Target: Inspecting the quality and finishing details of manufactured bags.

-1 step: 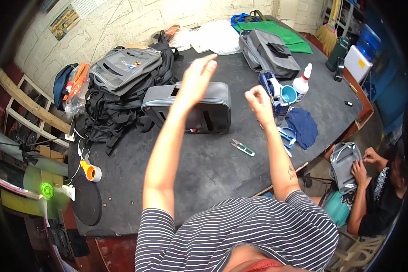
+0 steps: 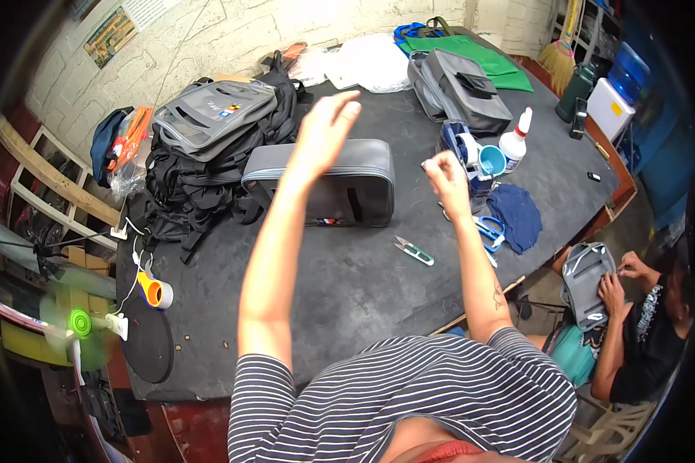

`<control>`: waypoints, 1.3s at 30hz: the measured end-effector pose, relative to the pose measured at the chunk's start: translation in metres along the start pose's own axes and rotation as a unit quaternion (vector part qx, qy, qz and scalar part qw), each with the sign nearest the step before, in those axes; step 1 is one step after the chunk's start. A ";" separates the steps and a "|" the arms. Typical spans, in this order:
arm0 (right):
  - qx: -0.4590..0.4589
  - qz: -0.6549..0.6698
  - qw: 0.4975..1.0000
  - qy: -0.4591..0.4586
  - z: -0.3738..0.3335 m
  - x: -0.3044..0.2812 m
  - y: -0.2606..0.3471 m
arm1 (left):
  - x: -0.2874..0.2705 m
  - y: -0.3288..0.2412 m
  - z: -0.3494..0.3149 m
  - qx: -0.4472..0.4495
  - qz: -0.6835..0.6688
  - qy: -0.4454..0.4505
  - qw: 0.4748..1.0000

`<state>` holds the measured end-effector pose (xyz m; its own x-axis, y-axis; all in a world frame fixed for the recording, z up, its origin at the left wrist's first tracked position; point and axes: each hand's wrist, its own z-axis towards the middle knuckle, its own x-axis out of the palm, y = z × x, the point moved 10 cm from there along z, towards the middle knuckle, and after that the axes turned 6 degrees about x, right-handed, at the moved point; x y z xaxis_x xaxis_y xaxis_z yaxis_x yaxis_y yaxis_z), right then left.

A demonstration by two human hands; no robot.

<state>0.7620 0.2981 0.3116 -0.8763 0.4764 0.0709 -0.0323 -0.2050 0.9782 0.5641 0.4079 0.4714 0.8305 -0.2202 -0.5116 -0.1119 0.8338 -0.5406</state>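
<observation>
A grey zippered bag stands on its side on the black table, its darker panel facing me. Over it hangs my left hand, fingers stretched out and holding nothing; that forearm hides part of the bag. To the bag's right, my right hand is raised with its fingers curled and pinched. A small pale spot shows at those fingertips, too small to name. Green-handled thread snips lie between the bag and my right forearm. Partly behind that forearm are blue-handled scissors.
Black backpacks with a grey bag on top are piled left. A spray bottle, a teal cup and dark blue cloth sit at right. Another grey bag stands behind. A seated person handles a grey piece.
My left hand has shifted slightly left above the bag. The right hand has turned a little, with its fingertips showing more. The bag and tools stay put.
</observation>
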 end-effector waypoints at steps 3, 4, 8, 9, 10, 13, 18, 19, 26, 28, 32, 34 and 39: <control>0.010 -0.068 0.997 -0.038 -0.034 -0.020 -0.031 | -0.039 0.034 -0.004 -0.072 -0.011 0.043 0.996; 0.003 -0.103 0.994 -0.031 -0.047 -0.022 -0.045 | -0.044 0.045 -0.007 -0.090 -0.015 0.101 0.991; -0.093 -0.424 0.901 -0.020 -0.098 -0.019 -0.044 | -0.026 0.038 -0.033 -0.135 0.037 0.342 0.929; -0.119 -0.472 0.873 -0.017 -0.103 -0.016 -0.045 | -0.024 0.031 -0.038 -0.087 0.094 0.364 0.923; -0.135 -0.500 0.855 -0.036 -0.110 -0.018 -0.046 | -0.016 0.039 -0.045 -0.099 0.174 0.429 0.881; -0.138 -0.514 0.844 -0.062 -0.120 -0.015 -0.036 | -0.012 0.039 -0.040 -0.046 0.336 0.395 0.854; -0.186 -0.477 0.858 -0.050 -0.137 0.000 -0.021 | -0.016 0.050 -0.036 -0.125 0.246 0.363 0.890; -0.185 -0.476 0.859 -0.027 -0.140 0.006 -0.024 | -0.020 0.059 -0.038 -0.169 0.148 0.330 0.917; -0.157 -0.506 0.848 -0.009 -0.145 0.010 -0.040 | -0.018 0.067 -0.048 -0.189 -0.006 0.308 0.932; -0.148 -0.512 0.845 -0.032 -0.143 0.003 -0.042 | -0.034 0.066 -0.042 -0.190 -0.026 0.226 0.955; -0.133 -0.505 0.852 -0.036 -0.141 -0.001 -0.043 | -0.051 0.069 -0.039 -0.189 0.003 0.188 0.964; -0.134 -0.518 0.844 -0.037 -0.141 -0.002 -0.045 | -0.045 0.072 -0.043 -0.201 -0.007 0.202 0.958; -0.139 -0.545 0.819 -0.116 -0.139 -0.014 -0.041 | -0.025 0.083 -0.051 -0.235 0.004 0.220 0.947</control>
<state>0.7089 0.1805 0.2434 -0.1413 0.6492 -0.7474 -0.8706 0.2779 0.4060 0.5065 0.4565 0.4049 0.5321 -0.4901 -0.6904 -0.4338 0.5425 -0.7194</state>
